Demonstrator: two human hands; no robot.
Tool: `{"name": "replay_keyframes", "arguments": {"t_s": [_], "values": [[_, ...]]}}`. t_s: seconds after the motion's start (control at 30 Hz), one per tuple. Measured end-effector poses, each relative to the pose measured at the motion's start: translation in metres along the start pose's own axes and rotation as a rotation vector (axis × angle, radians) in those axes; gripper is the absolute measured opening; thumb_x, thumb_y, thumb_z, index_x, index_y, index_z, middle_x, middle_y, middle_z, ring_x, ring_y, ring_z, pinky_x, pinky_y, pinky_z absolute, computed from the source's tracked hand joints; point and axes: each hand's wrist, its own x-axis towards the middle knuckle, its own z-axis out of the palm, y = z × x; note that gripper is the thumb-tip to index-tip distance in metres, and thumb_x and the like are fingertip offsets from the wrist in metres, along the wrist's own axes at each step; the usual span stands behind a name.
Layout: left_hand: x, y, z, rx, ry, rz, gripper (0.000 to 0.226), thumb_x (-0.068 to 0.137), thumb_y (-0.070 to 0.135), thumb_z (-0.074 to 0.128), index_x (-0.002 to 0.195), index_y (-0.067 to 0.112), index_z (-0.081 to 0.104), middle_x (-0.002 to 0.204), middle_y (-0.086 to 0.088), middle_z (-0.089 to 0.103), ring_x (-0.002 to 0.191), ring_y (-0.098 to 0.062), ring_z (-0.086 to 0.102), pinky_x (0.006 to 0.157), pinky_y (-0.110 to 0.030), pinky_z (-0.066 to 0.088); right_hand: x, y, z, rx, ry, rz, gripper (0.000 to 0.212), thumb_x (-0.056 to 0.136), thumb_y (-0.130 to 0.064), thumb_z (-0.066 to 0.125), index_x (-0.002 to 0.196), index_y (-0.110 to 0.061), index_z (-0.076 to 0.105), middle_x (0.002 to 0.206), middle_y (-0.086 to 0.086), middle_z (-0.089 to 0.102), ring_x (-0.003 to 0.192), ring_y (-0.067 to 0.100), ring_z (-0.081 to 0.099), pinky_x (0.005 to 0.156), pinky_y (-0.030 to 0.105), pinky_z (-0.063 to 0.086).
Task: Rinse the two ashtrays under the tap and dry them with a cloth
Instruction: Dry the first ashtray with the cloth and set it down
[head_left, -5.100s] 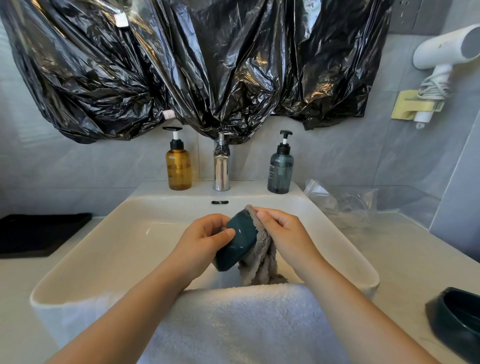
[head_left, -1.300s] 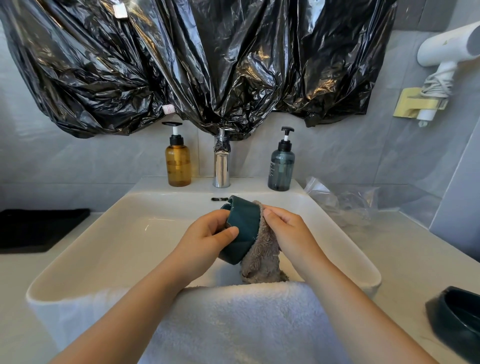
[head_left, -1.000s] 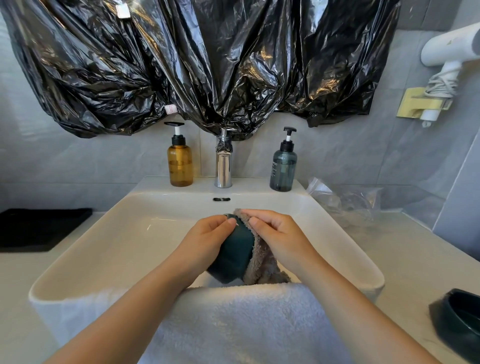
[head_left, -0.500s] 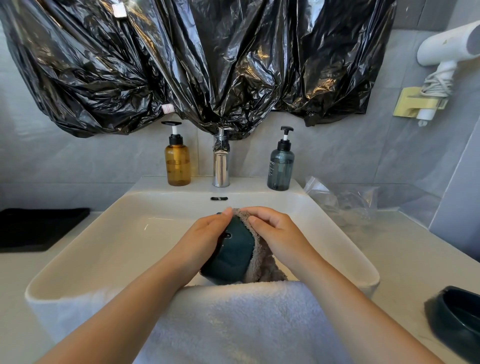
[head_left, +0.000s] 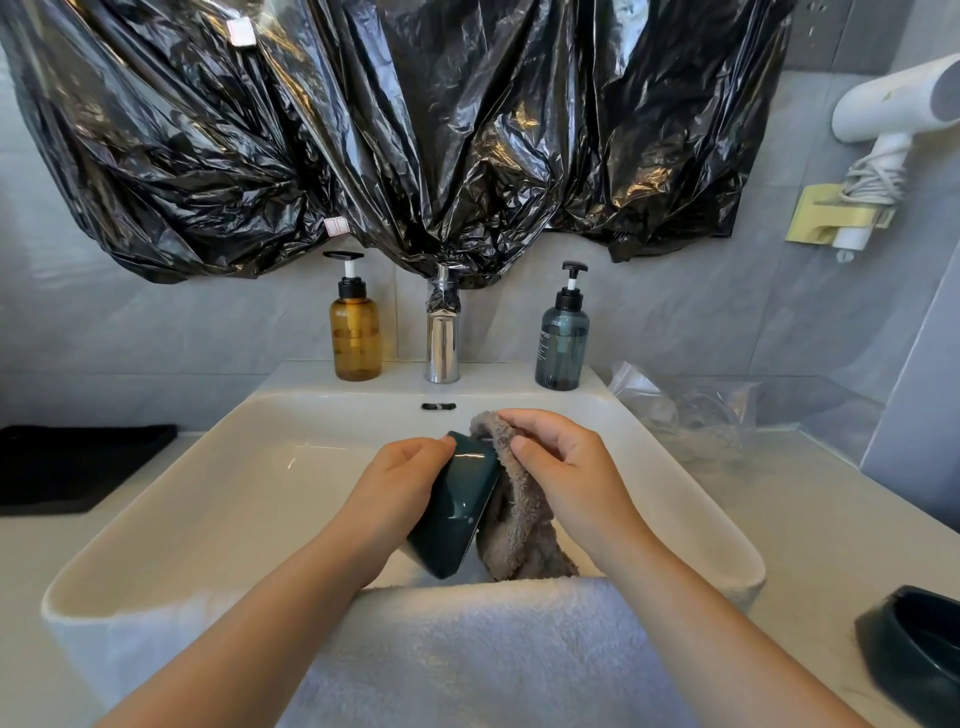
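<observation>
Fingers (head_left: 423, 451) of the left hand (head_left: 400, 483) curl round a glossy, rounded dark-green ashtray (head_left: 457, 512), tilted on edge above the white sink (head_left: 234, 493), its hollow hidden. The right hand (head_left: 566, 467) pinches a fuzzy grey-brown cloth (head_left: 519, 535) against it. A fluffy white towel (head_left: 467, 649) drapes the near rim. The second ashtray (head_left: 914, 654), right, is cut off.

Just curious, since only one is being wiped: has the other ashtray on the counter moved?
No. The second ashtray lies where it did, on the counter right of the sink's near corner.
</observation>
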Motion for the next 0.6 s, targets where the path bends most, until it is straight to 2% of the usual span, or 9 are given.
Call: {"name": "replay_keyframes", "arguments": {"t_s": [0.07,0.17,0.27,0.33,0.4,0.47,0.6], "values": [[0.0004,-0.0013,0.0000,-0.006,-0.013,0.016,0.045,0.098,0.039,0.046,0.090,-0.001,0.066,0.082,-0.022,0.067,0.069,-0.022,0.058,0.064,-0.027,0.044,-0.0015,-0.0004,0.0006,-0.007,-0.062,-0.026,0.031,0.098,-0.012,0.050,0.118,-0.028,0.067,0.114,-0.013,0.067,0.110,0.002,0.059,0.094,0.020,0.048],[0.0020,-0.0042,-0.0014,0.001,-0.058,0.055,0.041,0.098,0.036,0.047,0.095,0.000,0.066,0.085,-0.020,0.069,0.070,-0.020,0.060,0.065,-0.027,0.046,-0.0026,-0.0003,0.0024,-0.031,-0.162,-0.022,0.030,0.100,-0.017,0.047,0.122,-0.029,0.065,0.119,-0.014,0.065,0.112,0.000,0.057,0.092,0.013,0.046],[0.0009,-0.0052,-0.0015,0.010,-0.096,0.102,0.034,0.099,0.030,0.047,0.085,0.005,0.065,0.071,-0.006,0.064,0.065,-0.015,0.056,0.057,-0.017,0.043,0.0001,0.0012,0.0033,-0.035,-0.173,0.025,0.033,0.102,-0.026,0.042,0.130,-0.029,0.059,0.128,-0.012,0.061,0.120,0.005,0.053,0.103,0.025,0.045],[-0.0020,-0.0033,-0.0013,0.007,-0.125,0.132,0.033,0.099,0.027,0.046,0.082,0.006,0.065,0.069,-0.004,0.062,0.065,-0.013,0.054,0.057,-0.017,0.041,0.0028,0.0012,0.0027,0.009,-0.128,0.103,0.032,0.103,-0.029,0.039,0.127,-0.031,0.060,0.126,-0.010,0.062,0.119,0.008,0.055,0.104,0.032,0.045],[-0.0038,-0.0026,-0.0002,-0.003,-0.163,0.151,0.033,0.099,0.025,0.046,0.090,0.000,0.065,0.076,-0.013,0.062,0.070,-0.016,0.055,0.063,-0.023,0.041,0.0040,0.0012,0.0019,0.108,-0.090,0.181,0.028,0.103,-0.028,0.039,0.117,-0.034,0.063,0.119,-0.008,0.066,0.113,0.010,0.059,0.103,0.037,0.046],[-0.0046,-0.0020,0.0005,-0.012,-0.192,0.141,0.029,0.099,0.022,0.046,0.097,0.000,0.065,0.083,-0.016,0.065,0.074,-0.018,0.059,0.067,-0.024,0.045,0.0035,0.0007,0.0002,0.145,-0.091,0.202,0.029,0.102,-0.025,0.040,0.115,-0.031,0.066,0.115,-0.007,0.067,0.110,0.012,0.061,0.102,0.038,0.047],[-0.0026,-0.0045,0.0003,-0.114,-0.261,0.037,0.017,0.091,0.008,0.056,0.105,0.009,0.065,0.100,-0.012,0.072,0.095,-0.028,0.066,0.088,-0.039,0.049,-0.0007,-0.0030,-0.0017,0.053,-0.159,0.121,0.035,0.100,-0.013,0.040,0.119,-0.027,0.066,0.118,-0.009,0.065,0.111,0.009,0.058,0.097,0.029,0.048]]}}
